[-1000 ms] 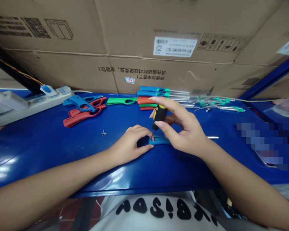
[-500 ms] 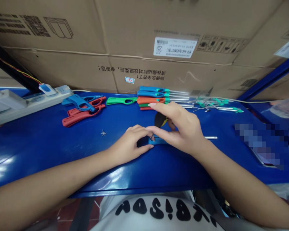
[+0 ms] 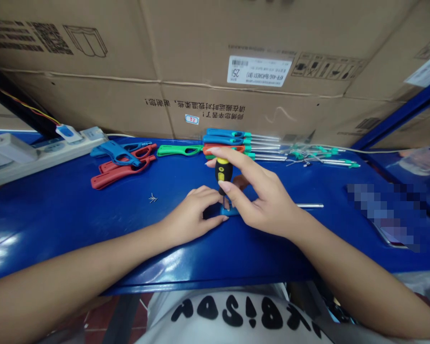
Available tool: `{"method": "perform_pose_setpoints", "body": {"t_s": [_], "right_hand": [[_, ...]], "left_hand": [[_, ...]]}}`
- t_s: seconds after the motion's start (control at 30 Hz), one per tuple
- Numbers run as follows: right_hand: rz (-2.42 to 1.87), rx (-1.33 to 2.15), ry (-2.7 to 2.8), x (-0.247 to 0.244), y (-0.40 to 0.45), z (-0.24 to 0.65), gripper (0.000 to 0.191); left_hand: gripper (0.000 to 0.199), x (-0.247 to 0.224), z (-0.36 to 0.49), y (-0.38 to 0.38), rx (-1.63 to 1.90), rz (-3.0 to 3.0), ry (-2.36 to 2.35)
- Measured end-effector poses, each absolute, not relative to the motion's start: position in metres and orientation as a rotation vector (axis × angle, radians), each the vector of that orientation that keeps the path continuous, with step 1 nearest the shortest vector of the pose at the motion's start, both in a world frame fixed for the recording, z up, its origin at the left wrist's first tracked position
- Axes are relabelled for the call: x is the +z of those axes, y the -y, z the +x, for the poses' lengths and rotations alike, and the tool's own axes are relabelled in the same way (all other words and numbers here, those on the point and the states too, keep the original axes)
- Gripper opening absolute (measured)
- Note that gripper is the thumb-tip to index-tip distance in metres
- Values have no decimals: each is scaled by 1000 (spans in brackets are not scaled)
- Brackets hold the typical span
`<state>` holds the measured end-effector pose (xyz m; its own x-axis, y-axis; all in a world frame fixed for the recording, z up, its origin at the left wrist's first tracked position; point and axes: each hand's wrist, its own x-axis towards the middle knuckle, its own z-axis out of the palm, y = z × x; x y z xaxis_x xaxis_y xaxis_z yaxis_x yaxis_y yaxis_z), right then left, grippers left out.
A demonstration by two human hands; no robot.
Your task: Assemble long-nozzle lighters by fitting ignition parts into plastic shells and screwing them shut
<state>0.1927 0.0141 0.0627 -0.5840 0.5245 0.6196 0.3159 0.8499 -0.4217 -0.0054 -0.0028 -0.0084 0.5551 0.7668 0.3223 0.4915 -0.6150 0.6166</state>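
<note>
A blue long-necked lighter (image 3: 230, 210) lies flat on the table, its metal tube (image 3: 311, 206) sticking out to the right beyond my right wrist. My left hand (image 3: 193, 210) is closed on the left end of its handle, with thumb and fingertips at the two sides. In my right hand (image 3: 263, 196) is a short black and yellow screwdriver (image 3: 221, 176), held upright between thumb and fingers. The screwdriver's shaft points down at the handle's left end, beside my left fingertips. Where the tip meets the handle is too small to make out.
Small screws (image 3: 153, 198) lie left of my hands. Red and blue handle shells (image 3: 123, 171) and a green one (image 3: 179, 150) lie behind. Lighters with metal tubes (image 3: 225, 138) are stacked by the cardboard box (image 3: 200, 57). A power strip (image 3: 53, 153) is left, a blurred phone (image 3: 387, 215) right.
My right hand has moved slightly left and turned the screwdriver from tilted to upright, its shaft now over the lighter's handle. My left hand and the lighter have stayed in place.
</note>
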Motion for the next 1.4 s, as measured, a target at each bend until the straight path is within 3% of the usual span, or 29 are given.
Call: {"method": "perform_pose_setpoints", "body": {"t_s": [0.07,0.23,0.43,0.6,0.8,0.9,1.0,1.17,1.23,1.33,1.4], "right_hand": [[-601,391,2234,65,-13,192,46],[-682,80,2273,70,-12,192,36],[-588,341,2259,73,-14,192,40],[-651,42,2249,75,-14,189,32],[-573,215,2196,78,-12,187,35],[-632,49,2207,80,-14,190,26],[-711,-19,2265,84,-15,193,33],[-578,235,2316,89,-18,196,34],[-610,147,2272,88,-20,197,26],[-694,8,2200,85,-22,198,30],[-681,93,2203,84,-22,198,35]], "left_hand": [[20,-9,-5,3,802,2335,-1016],[19,-9,-4,3,781,2327,-1028],[20,-7,-3,3,782,2340,-1032],[19,-10,-2,4,799,2289,-1038],[18,-8,-1,3,793,2317,-1022],[21,-7,-2,3,790,2333,-1033],[22,-8,-2,3,796,2354,-1034],[17,-5,-2,2,764,2353,-1042],[15,-3,-2,3,764,2336,-1044],[13,0,-1,3,760,2316,-1041],[13,1,-1,4,758,2315,-1038]]}}
